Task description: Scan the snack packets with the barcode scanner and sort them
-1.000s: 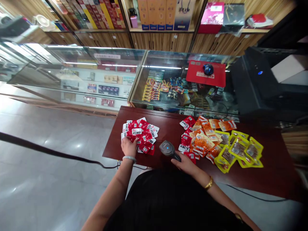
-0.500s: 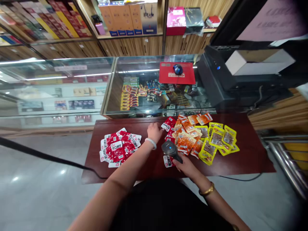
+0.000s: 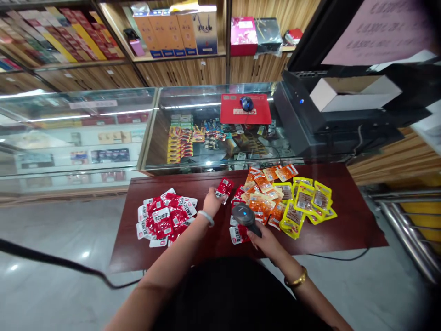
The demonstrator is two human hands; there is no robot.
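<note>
My left hand (image 3: 211,202) pinches a red snack packet (image 3: 224,188) and holds it just above the dark red table (image 3: 337,234), between two heaps. My right hand (image 3: 264,238) grips the handle of a black barcode scanner (image 3: 243,215) whose blue light shows on top. A pile of red and white packets (image 3: 165,216) lies to the left of my left hand. To the right spreads a heap of red, orange (image 3: 265,200) and yellow packets (image 3: 306,202). One red packet (image 3: 237,234) lies under the scanner.
A glass display counter (image 3: 193,133) full of goods runs behind the table, with a red mouse pad and mouse (image 3: 245,106) on top. A black machine (image 3: 324,119) stands at the right. Wooden shelves with boxes line the back wall. A black cable (image 3: 51,264) crosses the floor at left.
My left hand left the red pile, reached to the mixed heap, and now draws back leftward with one red packet lifted. The right hand keeps the scanner. The view has swung right.
</note>
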